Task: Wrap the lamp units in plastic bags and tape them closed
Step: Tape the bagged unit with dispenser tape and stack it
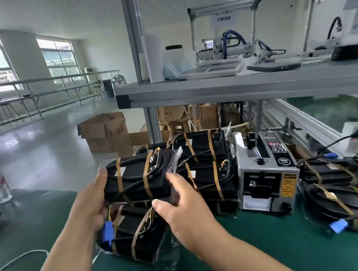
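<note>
A black lamp unit, bagged in clear plastic and banded with tan tape, is lifted above the green table. My left hand grips its left end. My right hand holds its right end, fingers around the bag's loose plastic tail. Right below lies another wrapped lamp unit with a blue connector. A stack of wrapped lamp units stands just behind. More lamp units, taped, lie at the right.
A grey tape dispenser machine stands right of the stack. A water bottle stands at the table's left edge. A metal shelf hangs overhead. Cardboard boxes sit on the floor behind. A white cord crosses the green mat.
</note>
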{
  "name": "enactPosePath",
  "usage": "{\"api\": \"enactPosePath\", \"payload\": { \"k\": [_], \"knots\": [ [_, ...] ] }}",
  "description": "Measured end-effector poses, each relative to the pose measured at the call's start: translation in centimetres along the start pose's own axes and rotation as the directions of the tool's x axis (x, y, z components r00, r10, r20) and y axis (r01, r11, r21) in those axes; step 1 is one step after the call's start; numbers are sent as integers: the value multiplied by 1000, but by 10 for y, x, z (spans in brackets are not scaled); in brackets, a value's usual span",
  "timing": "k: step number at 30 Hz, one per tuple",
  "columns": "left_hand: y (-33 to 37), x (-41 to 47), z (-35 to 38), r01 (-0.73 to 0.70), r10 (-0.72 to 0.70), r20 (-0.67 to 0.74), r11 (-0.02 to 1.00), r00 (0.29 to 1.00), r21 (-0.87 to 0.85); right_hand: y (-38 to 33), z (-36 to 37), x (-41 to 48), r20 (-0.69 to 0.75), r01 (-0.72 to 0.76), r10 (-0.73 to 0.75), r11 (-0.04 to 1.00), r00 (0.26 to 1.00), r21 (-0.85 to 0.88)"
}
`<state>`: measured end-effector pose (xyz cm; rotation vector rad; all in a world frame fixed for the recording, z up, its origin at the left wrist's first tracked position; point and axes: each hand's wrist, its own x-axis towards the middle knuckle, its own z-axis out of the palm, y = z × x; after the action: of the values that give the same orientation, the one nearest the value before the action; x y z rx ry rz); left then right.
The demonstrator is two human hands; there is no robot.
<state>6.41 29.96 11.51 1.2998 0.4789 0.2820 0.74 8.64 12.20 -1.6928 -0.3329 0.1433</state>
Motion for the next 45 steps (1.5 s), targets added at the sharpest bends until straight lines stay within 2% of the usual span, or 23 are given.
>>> {"api": "enactPosePath", "payload": {
  "k": [2, 6, 13, 16, 20, 24, 29, 32, 40, 42, 45],
  "knots": [
    [6, 22, 4, 9, -9, 5, 1000, 1000, 11, -8, 1, 24, 17, -8, 10, 994, 1000, -112],
    [5, 61, 19, -10, 10, -6, 1000, 1000, 11, -10, -3, 67, 16, -49, 53, 981, 998, -188],
    [-24, 106, 51, 9, -5, -105, 999, 994, 46, 0, -2, 110, 19, -89, 103, 929, 994, -360],
    [-31, 115, 46, 38, -10, -139, 979, 990, 201, 8, 3, 115, 45, -142, 177, 899, 983, -415],
    [-30, 123, 44, -11, 97, -184, 906, 978, 422, 20, 5, 115, 38, -151, 192, 866, 981, -477],
    [-30, 121, 55, -55, 146, -162, 884, 976, 464, 27, 4, 112, -7, -118, 131, 862, 991, -492],
    [-38, 120, 50, -45, 180, -188, 826, 966, 562, 31, 3, 105, 4, -94, 109, 873, 994, -479],
    [-41, 114, 50, 20, 205, -247, 730, 947, 683, 31, 1, 101, 27, -101, 131, 868, 991, -486],
    [-26, 82, 49, 22, 273, -292, 695, 917, 718, 17, -14, 77, -3, -105, 113, 911, 994, -399],
    [-19, 62, 54, -26, 352, -291, 675, 889, 737, 14, -25, 65, -19, -98, 98, 925, 995, -368],
    [-18, 18, 76, -223, 481, -187, 671, 856, 707, 15, -48, 42, -45, -97, 87, 943, 995, -319]
  ]
}}
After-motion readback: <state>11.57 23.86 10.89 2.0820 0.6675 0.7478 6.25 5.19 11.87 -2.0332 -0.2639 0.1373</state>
